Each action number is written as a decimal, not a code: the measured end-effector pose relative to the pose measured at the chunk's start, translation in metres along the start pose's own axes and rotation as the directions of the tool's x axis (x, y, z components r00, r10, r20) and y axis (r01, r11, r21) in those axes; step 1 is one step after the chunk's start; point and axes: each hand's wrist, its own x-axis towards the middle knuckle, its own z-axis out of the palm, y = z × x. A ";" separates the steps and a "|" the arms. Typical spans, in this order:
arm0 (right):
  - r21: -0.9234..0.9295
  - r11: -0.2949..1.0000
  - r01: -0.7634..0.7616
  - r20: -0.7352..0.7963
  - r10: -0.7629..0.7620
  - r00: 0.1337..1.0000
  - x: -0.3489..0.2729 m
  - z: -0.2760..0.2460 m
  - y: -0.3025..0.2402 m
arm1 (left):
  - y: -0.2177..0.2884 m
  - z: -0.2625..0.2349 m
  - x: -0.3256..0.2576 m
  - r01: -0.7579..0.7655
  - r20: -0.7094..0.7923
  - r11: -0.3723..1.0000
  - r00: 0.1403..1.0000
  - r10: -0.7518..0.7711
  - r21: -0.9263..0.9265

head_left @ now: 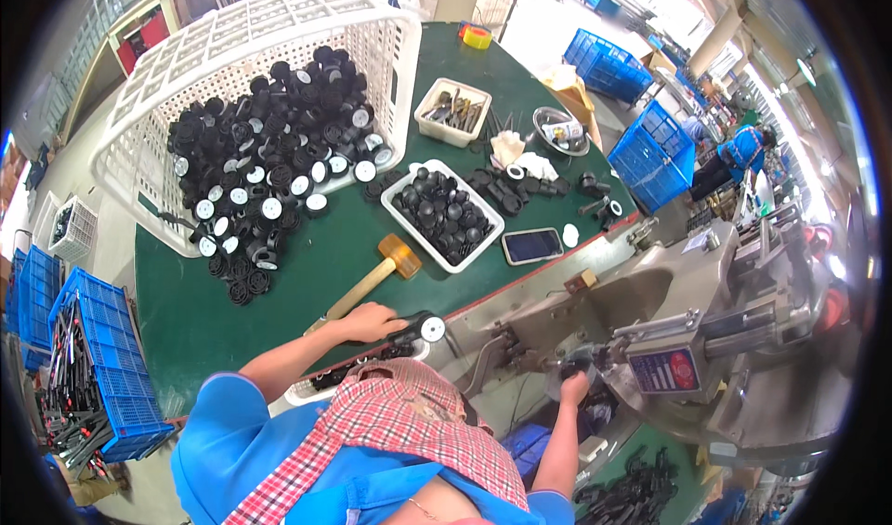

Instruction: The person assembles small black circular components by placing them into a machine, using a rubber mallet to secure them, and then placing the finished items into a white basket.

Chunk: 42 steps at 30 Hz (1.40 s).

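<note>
the work seems to be in the middle of a batch, as i judge it from how the parts lie. at 4 to 5 o'clock from the centre of the view, the right hand (575,388) is at the grey machine (683,288), with its fingers bent around a small black part (570,369) just below the machine's head; it looks like a pinch, but the contact is partly hidden. at 7 to 8 o'clock, the left hand (370,322) is at the table edge, its fingers close together and half curled. a black wheel with white hub (432,328) is just beside them, at 3 o'clock from this hand; i cannot tell if the fingers grip it.

the piece at the machine is, i think, not finished. a big heap of black wheels (279,135) fills the white basket (406,70) at 10 o'clock. many of them show a white disc, others only a black face, so i cannot say how many are done. near the centre, towards 12 o'clock, the white tray (417,236) holds many black round caps (446,214). if these belong to the same work, much is left.
</note>
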 end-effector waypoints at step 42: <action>0.754 0.542 -0.372 0.365 0.125 0.923 -0.026 -0.152 -0.142 | 0.002 -0.050 -0.012 0.421 -0.598 0.894 0.680 -0.424 -0.156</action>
